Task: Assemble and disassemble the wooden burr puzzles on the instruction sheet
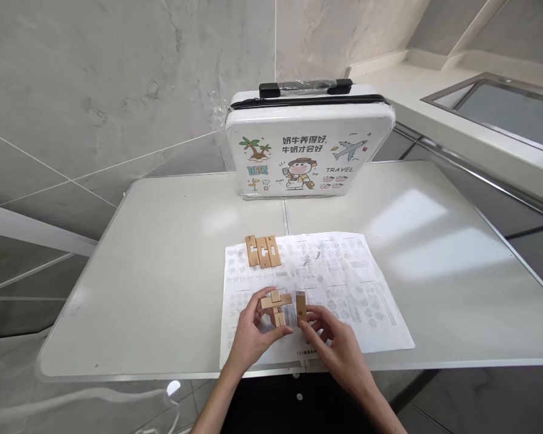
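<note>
My left hand (252, 337) pinches a partly joined cross of notched wooden puzzle bars (276, 304), held just above a printed instruction sheet (344, 283). To its right, my right hand (332, 340) grips a single wooden bar (301, 307) upright between thumb and fingers, a small gap away from the cross. Three more wooden bars (262, 251) lie side by side on the sheet's upper left corner, numbers written on them.
The sheet lies on a white folding table (163, 289), near its front edge. A white suitcase (310, 147) with cartoon prints stands at the table's far side. A counter with a sunken basin (502, 105) runs along the right. A grey marble wall rises behind.
</note>
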